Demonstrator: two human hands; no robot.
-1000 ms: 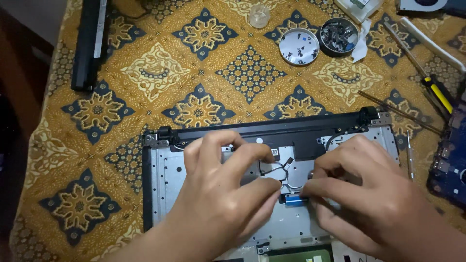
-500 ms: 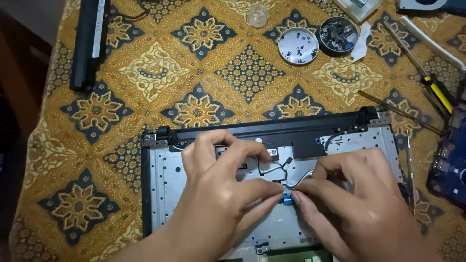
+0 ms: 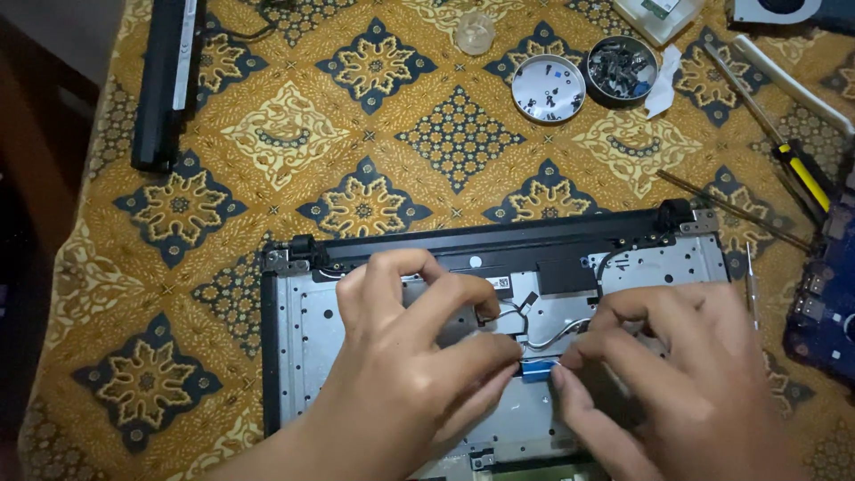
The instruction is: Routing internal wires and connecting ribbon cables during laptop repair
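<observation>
Left hand (image 3: 405, 356): covers the middle of the open laptop base (image 3: 312, 356); wrist cut off at the bottom edge.
Right hand (image 3: 677, 374): hides the base's right part.
Blue tab (image 3: 537, 369): mostly hidden between fingertips; grip unclear.
Circuit board (image 3: 824, 294): cut off at the right edge.
Round tins (image 3: 583, 78): contents too small to tell.

A gold tablecloth (image 3: 267, 142) with dark blue star medallions covers the table (light even, soft); left of it, dark floor (image 3: 27, 267).
</observation>
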